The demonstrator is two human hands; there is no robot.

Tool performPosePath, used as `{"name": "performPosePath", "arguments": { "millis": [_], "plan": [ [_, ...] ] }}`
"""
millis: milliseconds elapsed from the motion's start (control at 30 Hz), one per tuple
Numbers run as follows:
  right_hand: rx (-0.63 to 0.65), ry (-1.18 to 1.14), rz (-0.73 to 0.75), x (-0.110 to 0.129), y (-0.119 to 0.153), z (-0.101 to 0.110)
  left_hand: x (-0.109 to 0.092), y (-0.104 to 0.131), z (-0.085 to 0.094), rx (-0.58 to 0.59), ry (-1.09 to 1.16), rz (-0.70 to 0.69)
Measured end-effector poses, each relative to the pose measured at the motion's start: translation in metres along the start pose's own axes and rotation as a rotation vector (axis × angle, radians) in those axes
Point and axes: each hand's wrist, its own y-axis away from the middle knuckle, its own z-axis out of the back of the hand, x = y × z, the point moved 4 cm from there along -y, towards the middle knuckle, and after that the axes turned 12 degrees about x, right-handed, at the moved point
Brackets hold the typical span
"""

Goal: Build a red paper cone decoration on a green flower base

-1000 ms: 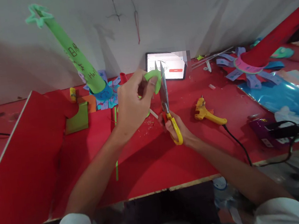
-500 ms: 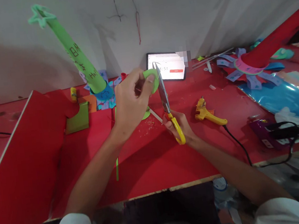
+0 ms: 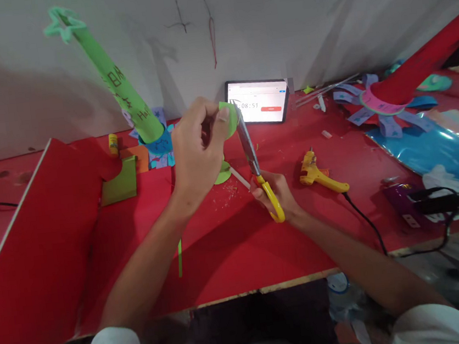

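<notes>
Green paper piece (image 3: pixel 229 119) pinched by left hand (image 3: pixel 198 148), right hand (image 3: pixel 275 191) gripping yellow-handled metal scissors (image 3: pixel 248 145), blades at paper's edge.

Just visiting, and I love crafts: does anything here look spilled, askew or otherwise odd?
Mostly the tiny scraps scattered on the red table between the left hand and right hand: loose litter, not gathered up. The green tube also leans, though the camera's angle may exaggerate that. Nothing looks clearly damaged.
</notes>
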Motion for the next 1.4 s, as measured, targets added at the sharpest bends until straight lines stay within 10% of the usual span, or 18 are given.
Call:
{"name": "performPosePath", "arguments": {
  "millis": [767,1400],
  "plan": [
    [0.052,-0.137,0.083,-0.016,-0.007,-0.011,0.001,0.001,-0.008,0.362,-0.117,0.078],
    [0.016,-0.066,0.053,-0.009,-0.001,-0.003,0.005,0.001,-0.003,0.246,-0.016,0.127]
  ]
}}
